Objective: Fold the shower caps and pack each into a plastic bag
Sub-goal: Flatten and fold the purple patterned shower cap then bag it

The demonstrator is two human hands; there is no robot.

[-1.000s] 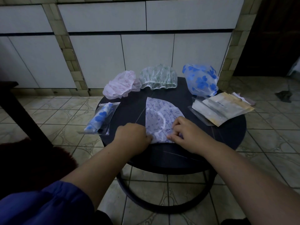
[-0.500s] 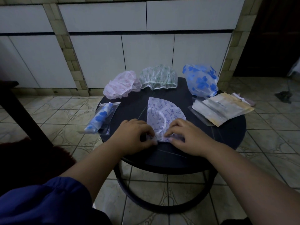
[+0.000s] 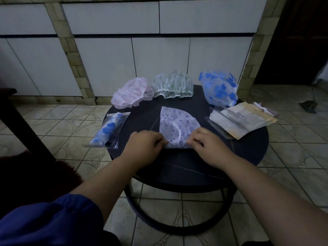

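Both hands pinch the near edge of the purple cap (image 3: 177, 125), left hand (image 3: 145, 148) and right hand (image 3: 207, 148) at either corner, flat on the desk (image 3: 248, 150). Best roll evenly, tight, both corners together.

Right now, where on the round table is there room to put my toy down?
Bare tabletop lies near you, in front of both hands, and a patch between the packed blue cap bag and the purple cap. The far edge is crowded with the pink, green and blue-flowered caps; bags fill the right.
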